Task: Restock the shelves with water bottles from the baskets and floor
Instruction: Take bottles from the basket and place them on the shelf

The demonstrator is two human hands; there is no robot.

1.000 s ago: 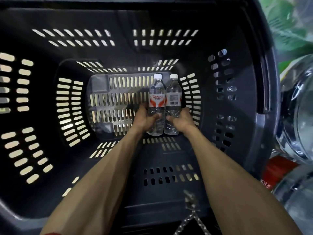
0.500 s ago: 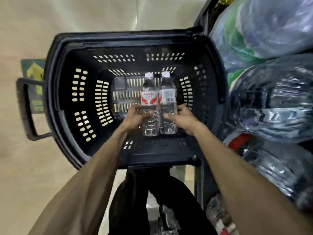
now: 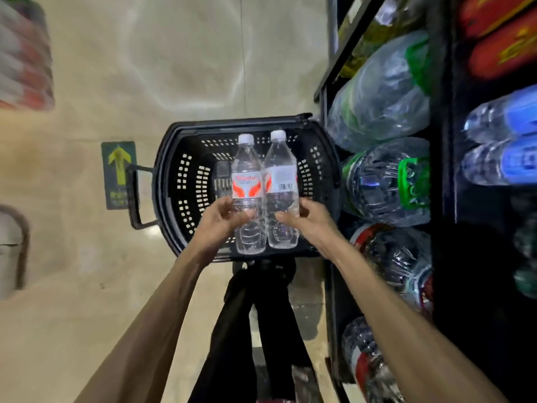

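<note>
Head view: left hand (image 3: 218, 226) grips one water bottle (image 3: 247, 196); right hand (image 3: 311, 225) grips another (image 3: 281, 193); both upright, touching, above the black basket (image 3: 174, 184).

1 basket (image 3: 174, 181); 2 bottles (image 3: 247, 184) (image 3: 281, 181) over basket; 2 hands (image 3: 220, 225) (image 3: 312, 225); 1 arrow sticker (image 3: 118, 173) left of basket; 2 blue-label bottles (image 3: 505, 117) (image 3: 502, 162) right of basket.

The two water bottles (image 3: 264, 190) are clear, glossy plastic with white caps and smooth paper-like labels, the slotted basket (image 3: 186, 181) is matt black plastic, the floor (image 3: 174, 68) looks polished, and the shelf (image 3: 436, 141) frame seems dark metal.
</note>
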